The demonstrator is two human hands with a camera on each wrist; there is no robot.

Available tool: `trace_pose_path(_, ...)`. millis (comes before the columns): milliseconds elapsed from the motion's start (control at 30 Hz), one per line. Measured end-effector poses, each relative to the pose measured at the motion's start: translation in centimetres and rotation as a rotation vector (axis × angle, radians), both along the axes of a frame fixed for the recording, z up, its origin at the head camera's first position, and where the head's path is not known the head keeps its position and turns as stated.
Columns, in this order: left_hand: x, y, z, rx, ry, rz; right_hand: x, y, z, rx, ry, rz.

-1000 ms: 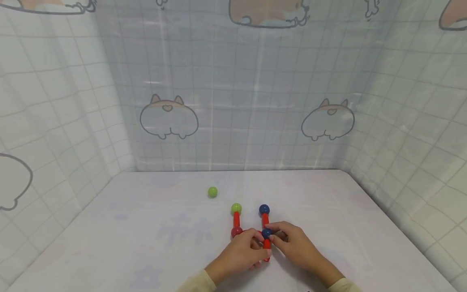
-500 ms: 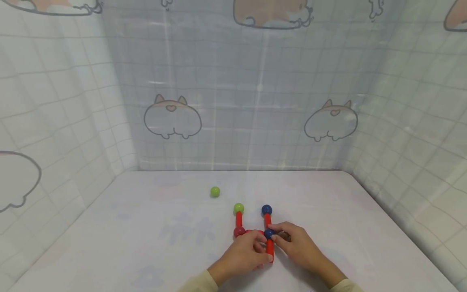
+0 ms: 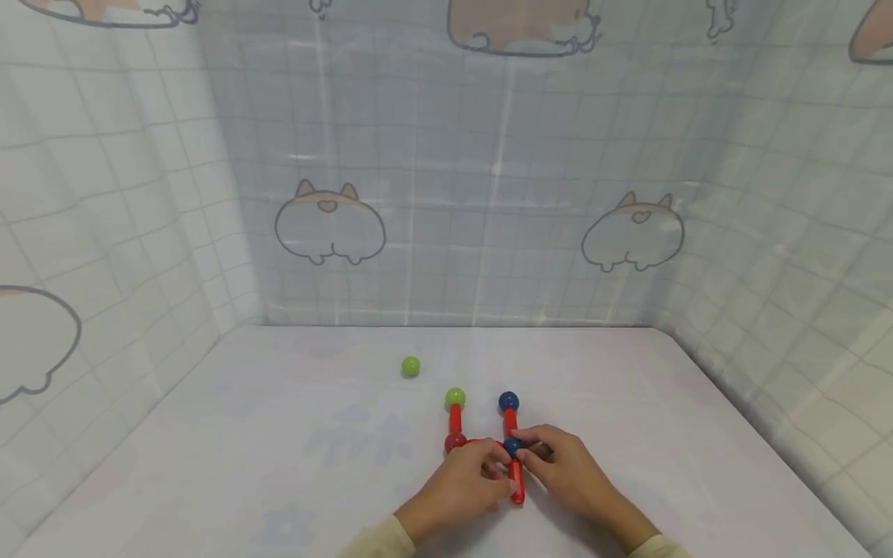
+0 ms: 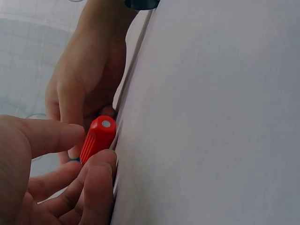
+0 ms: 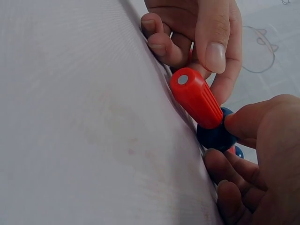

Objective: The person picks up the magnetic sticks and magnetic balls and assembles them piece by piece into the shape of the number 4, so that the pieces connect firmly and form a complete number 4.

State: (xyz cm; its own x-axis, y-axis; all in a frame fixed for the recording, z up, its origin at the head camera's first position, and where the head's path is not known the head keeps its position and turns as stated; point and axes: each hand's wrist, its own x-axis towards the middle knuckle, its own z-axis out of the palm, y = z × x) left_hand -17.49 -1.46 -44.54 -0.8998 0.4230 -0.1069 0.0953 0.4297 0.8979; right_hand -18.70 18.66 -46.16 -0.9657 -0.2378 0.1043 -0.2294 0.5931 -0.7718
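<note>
My right hand [image 3: 568, 470] pinches a blue ball [image 3: 512, 447] between thumb and fingers. From that ball a red magnetic rod [image 3: 517, 482] runs toward me, and its free end shows a silver disc in both wrist views. My left hand [image 3: 463, 482] has its thumb and curled fingers around this rod [image 4: 99, 136]. Another red rod [image 3: 511, 422] links the held ball to a farther blue ball [image 3: 508, 401]. A crossing red rod, partly hidden by my left hand, leads to a dark red ball [image 3: 455, 442]. Beyond it, a red rod [image 3: 456, 419] carries a green ball [image 3: 455, 398].
A loose green ball [image 3: 411, 366] lies farther back, left of the joined pieces. The pale tabletop [image 3: 244, 434] is bordered by a grid-patterned curtain [image 3: 446, 256] with cartoon dogs at the back and on both sides.
My left thumb has shifted slightly, so more of the near rod's free end shows past it. My right hand keeps its pinch on the blue ball. The camera view moved slightly.
</note>
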Motion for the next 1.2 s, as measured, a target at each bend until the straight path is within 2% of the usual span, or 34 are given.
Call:
trace_pose_path(133, -0.10, -0.17, 0.16, -0.031, 0.023, -0.027, -0.14, -0.16, -0.10, 0.003, -0.010, -0.008)
trace_pose_path(333, -0.32, 0.15, 0.04, -0.121, 0.147, -0.095, -0.26, -0.43, 0.14, 0.008, -0.024, -0.039)
trace_pose_path(500, -0.42, 0.48, 0.11, -0.188, 0.221, -0.116, -0.12, -0.48, 0.23, 0.008, -0.013, -0.045)
trace_pose_path(800, -0.49, 0.46, 0.10, -0.168, 0.248, -0.121, -0.19, -0.34, 0.14, 0.002, 0.004, -0.041)
trace_pose_path(1000, -0.60, 0.34, 0.19, -0.200, 0.255, -0.126, -0.27, -0.44, 0.08, 0.002, 0.008, -0.058)
trace_pose_path(1200, -0.57, 0.34, 0.07, -0.246, 0.332, -0.164, -0.22, -0.55, 0.04, 0.021, -0.017, -0.078)
